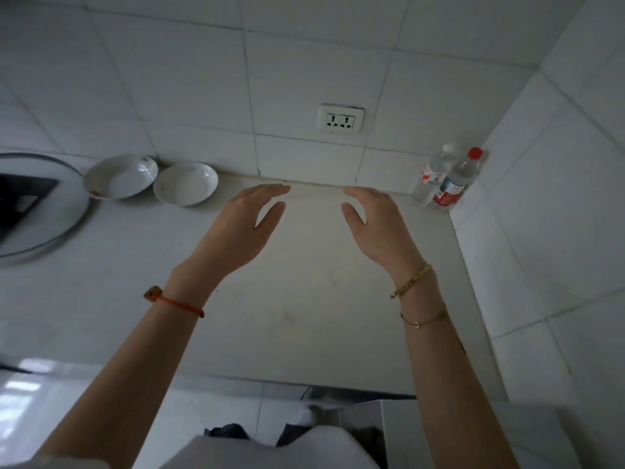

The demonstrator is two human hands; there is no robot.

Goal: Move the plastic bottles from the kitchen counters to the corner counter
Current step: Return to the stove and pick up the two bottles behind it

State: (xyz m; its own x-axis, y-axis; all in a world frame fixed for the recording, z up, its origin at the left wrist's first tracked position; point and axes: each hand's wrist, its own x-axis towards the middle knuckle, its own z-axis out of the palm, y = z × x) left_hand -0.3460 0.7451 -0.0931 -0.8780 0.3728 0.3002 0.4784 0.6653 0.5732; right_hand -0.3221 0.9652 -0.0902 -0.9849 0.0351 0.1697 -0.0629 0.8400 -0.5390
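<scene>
Two clear plastic bottles stand upright in the far right corner of the white counter (304, 299), against the tiled walls. The red-capped bottle (458, 177) with a red and blue label is in front; a second bottle (431, 174) with a pale cap and red-marked label stands just left of it, touching. My left hand (243, 228) and my right hand (375, 225) hover over the middle of the counter, palms facing each other, fingers apart, holding nothing. Both hands are well left of the bottles.
Two white bowls (120, 176) (185, 188) sit at the back left by the wall. A round stove rim (50, 228) lies at the far left. A wall socket (340, 119) is above the counter. A tiled wall (541, 231) bounds the right side.
</scene>
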